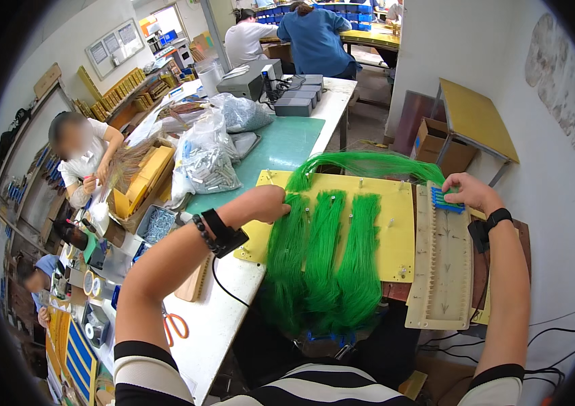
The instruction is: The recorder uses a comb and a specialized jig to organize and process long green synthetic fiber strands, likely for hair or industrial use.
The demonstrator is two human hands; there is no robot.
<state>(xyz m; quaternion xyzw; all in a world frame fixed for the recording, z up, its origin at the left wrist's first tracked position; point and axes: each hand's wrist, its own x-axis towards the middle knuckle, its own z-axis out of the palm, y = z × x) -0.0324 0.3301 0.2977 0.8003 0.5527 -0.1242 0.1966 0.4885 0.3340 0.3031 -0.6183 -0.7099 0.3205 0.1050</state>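
Three thick bundles of fine green wires [358, 247] hang down over a yellow board [397, 237] with metal pegs, their lower ends drooping over its near edge. My left hand [268, 204] is closed at the upper end of the leftmost bundle [290, 233], fingers pinched on its wires. From there a loose green hank [375, 162] arches across the board's far edge towards my right hand [471, 192]. That hand pinches the green wire ends at a row of blue clips [447, 201] on the far end of a cream slotted jig [446, 271]. Its fingertips partly hide the ends.
Left stands a white table [223, 298] with orange-handled scissors [176, 327], bags of metal parts [206, 159] and a green mat [281, 145]. A co-worker [81, 152] sits across it. Black cables [558, 331] trail at lower right, near the wall. A yellow-topped table [480, 118] stands behind.
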